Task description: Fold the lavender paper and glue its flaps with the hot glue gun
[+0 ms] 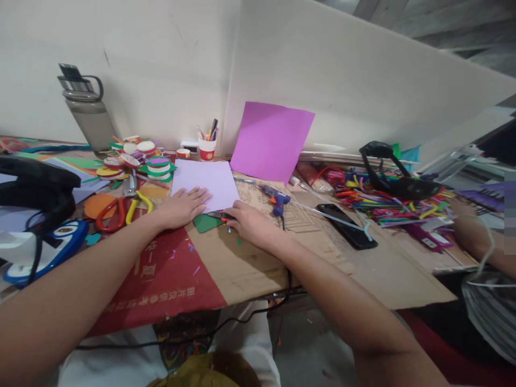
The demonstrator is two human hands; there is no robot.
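Observation:
My left hand (187, 207) lies flat with fingers spread on a light purple sheet of paper (205, 183). At the sheet's lower right corner, my right hand (244, 220) is curled, fingers together. A small dark and orange-red part shows at its fingertips, but most of that thing is hidden. A green piece of paper (206, 223) sticks out below the purple sheet, between my hands. Just right of my right hand lies a blue glue gun (278, 201) with an orange trigger. Yellow-and-red-handled pliers (139, 206) rest left of my left hand.
Cardboard (258, 274) covers the table. A magenta sheet (274, 141) leans on the wall. Further left are paper-cup pieces (159, 168) and a water bottle (91, 115). A phone (349, 226) and pipe cleaners (363, 196) lie right. Another person's arm (479, 236) reaches in.

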